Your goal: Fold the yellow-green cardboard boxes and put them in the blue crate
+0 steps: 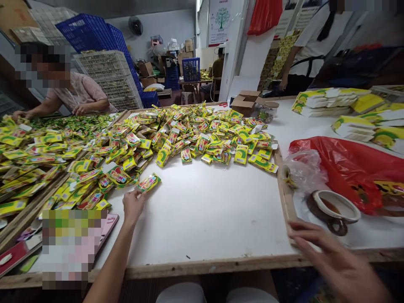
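My left hand (pixel 134 206) pinches the lower end of a yellow-green packet (pixel 149 182) over the white table (pixel 208 210). Just beyond it lies a wide heap of similar yellow packets and small boxes (pixel 202 145). On the right, my right hand (pixel 325 252) hovers by the wooden divider near the table's front edge. Its fingers are stretched out and apart, slightly blurred, with nothing held.
A brown cup (pixel 342 210) stands beside a red plastic bag (pixel 341 168) at the right. Flattened yellow cartons (pixel 334 101) lie behind. A person (pixel 78 92) works at the far left. An open cardboard box (pixel 246 103) sits at the back.
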`<state>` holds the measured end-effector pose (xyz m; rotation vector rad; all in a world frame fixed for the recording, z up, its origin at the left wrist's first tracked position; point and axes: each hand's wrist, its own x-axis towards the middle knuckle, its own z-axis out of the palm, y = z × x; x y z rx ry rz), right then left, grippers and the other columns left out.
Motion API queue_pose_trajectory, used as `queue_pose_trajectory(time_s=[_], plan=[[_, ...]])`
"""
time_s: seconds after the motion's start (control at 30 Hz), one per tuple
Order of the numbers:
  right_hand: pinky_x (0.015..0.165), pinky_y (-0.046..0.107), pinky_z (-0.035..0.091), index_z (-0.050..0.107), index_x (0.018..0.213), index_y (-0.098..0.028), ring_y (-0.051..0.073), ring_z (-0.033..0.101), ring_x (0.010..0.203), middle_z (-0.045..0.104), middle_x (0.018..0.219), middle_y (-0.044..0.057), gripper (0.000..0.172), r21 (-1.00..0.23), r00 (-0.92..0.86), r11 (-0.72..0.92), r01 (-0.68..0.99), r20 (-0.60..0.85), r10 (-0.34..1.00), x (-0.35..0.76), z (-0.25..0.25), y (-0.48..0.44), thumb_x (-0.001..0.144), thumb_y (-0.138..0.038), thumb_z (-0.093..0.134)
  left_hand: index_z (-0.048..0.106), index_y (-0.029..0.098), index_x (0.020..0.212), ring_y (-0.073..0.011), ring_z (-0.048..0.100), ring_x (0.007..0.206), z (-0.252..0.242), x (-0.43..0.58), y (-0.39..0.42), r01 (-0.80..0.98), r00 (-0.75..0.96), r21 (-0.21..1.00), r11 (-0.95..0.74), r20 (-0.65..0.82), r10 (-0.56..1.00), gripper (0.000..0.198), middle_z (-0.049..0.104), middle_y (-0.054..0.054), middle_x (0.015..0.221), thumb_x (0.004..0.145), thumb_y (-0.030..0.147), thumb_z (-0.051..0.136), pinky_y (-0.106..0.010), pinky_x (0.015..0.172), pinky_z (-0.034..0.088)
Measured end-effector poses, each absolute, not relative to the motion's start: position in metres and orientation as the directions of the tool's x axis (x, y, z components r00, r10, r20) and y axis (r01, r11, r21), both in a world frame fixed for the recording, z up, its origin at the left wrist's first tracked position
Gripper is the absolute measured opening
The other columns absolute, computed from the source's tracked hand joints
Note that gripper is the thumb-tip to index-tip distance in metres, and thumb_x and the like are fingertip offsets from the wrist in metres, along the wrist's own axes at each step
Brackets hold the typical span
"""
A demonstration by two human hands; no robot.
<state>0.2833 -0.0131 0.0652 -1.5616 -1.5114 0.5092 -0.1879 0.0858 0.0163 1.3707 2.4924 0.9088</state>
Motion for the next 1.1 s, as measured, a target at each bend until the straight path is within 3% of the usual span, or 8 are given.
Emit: queue_pose_trajectory(time_s=[0.1, 0.17, 0.27, 0.4, 0.57, 0.73, 0.83, 1.1], plan=[[0.091, 0.04, 0.044, 0.066, 0.084, -0.026, 0.027, 0.057, 0.107, 0.062, 0.112, 0.009, 0.019, -0.879, -0.001, 0.177, 0.442, 0.197, 0.98, 0.217, 0.062, 0.004, 0.082, -0.042, 0.057, 0.063, 0.018, 0.081, -0.031, 0.044, 0.113, 0.032, -0.152, 0.066, 0.811, -0.422, 0.547, 0.207, 0.302, 0.855, 0.016, 0.051, -0.013, 0.114, 0.074, 0.03, 0.055, -0.047, 0.101, 0.031], [0.096, 0.04, 0.04, 0.065, 0.089, -0.026, 0.027, 0.052, 0.114, 0.058, 0.119, 0.008, 0.014, -0.909, -0.094, 0.217, 0.357, 0.196, 0.976, 0.178, 0.059, 0.013, 0.084, -0.035, 0.055, 0.063, 0.02, 0.083, -0.0307, 0.041, 0.116, 0.045, -0.123, 0.047, 0.848, -0.202, 0.528, -0.044, 0.399, 0.895, 0.013, 0.045, -0.012, 0.121, 0.075, 0.027, 0.056, -0.046, 0.1, 0.033], [0.098, 0.039, 0.039, 0.059, 0.103, -0.026, 0.025, 0.05, 0.116, 0.055, 0.123, 0.007, 0.021, -0.943, -0.219, 0.235, 0.238, 0.183, 0.958, 0.135, 0.044, 0.021, 0.082, -0.026, 0.057, 0.06, 0.02, 0.082, -0.0277, 0.045, 0.113, 0.053, -0.083, 0.021, 0.698, 0.055, 0.656, -0.288, 0.352, 0.934, 0.008, 0.048, -0.012, 0.116, 0.079, 0.02, 0.052, -0.04, 0.092, 0.041], [0.077, 0.031, 0.049, 0.05, 0.103, -0.024, 0.018, 0.061, 0.086, 0.061, 0.097, 0.004, 0.019, -0.989, -0.285, 0.108, 0.1, 0.076, 0.956, 0.116, 0.015, 0.02, 0.084, -0.021, 0.052, 0.053, 0.021, 0.09, -0.0191, 0.058, 0.084, 0.037, -0.051, 0.002, 0.384, 0.089, 0.911, -0.15, 0.125, 0.988, 0.008, 0.058, -0.006, 0.088, 0.086, 0.023, 0.047, -0.031, 0.076, 0.048], [0.076, 0.029, 0.048, 0.05, 0.105, -0.022, 0.016, 0.06, 0.081, 0.061, 0.097, 0.003, 0.022, -0.998, -0.259, 0.045, 0.044, 0.032, 0.965, 0.123, 0.001, 0.017, 0.083, -0.019, 0.053, 0.051, 0.023, 0.104, -0.017, 0.061, 0.084, 0.012, -0.042, -0.005, 0.052, -0.013, 0.998, 0.043, -0.042, 0.999, 0.022, 0.064, -0.004, 0.097, 0.083, 0.031, 0.056, -0.028, 0.074, 0.049], [0.071, 0.027, 0.047, 0.061, 0.089, -0.019, 0.016, 0.057, 0.075, 0.063, 0.081, 0.001, 0.01, -0.982, -0.338, 0.089, 0.168, 0.027, 0.941, 0.121, 0.01, 0.027, 0.085, -0.023, 0.053, 0.064, 0.018, 0.095, -0.0205, 0.062, 0.088, 0.007, -0.046, 0.001, 0.069, 0.05, 0.995, 0.074, -0.077, 0.996, 0.019, 0.068, -0.006, 0.092, 0.083, 0.032, 0.057, -0.031, 0.08, 0.048], [0.068, 0.026, 0.046, 0.063, 0.078, -0.018, 0.016, 0.058, 0.073, 0.064, 0.075, 0.002, 0.017, -0.968, -0.326, 0.116, 0.222, 0.038, 0.944, 0.117, 0.011, 0.031, 0.087, -0.027, 0.052, 0.068, 0.018, 0.092, -0.0212, 0.061, 0.089, 0.005, -0.045, 0.005, 0.104, 0.051, 0.994, 0.047, -0.052, 0.997, 0.022, 0.068, -0.007, 0.094, 0.085, 0.033, 0.054, -0.032, 0.082, 0.048], [0.066, 0.024, 0.046, 0.059, 0.085, -0.018, 0.016, 0.059, 0.071, 0.064, 0.076, 0.001, 0.013, -0.988, -0.266, 0.061, 0.138, 0.022, 0.964, 0.121, 0.002, 0.028, 0.087, -0.03, 0.054, 0.062, 0.016, 0.087, -0.0166, 0.06, 0.078, 0.0, -0.045, 0.007, -0.038, 0.0, 0.989, 0.141, -0.142, 0.99, 0.017, 0.065, -0.003, 0.08, 0.079, 0.032, 0.063, -0.026, 0.072, 0.047]])
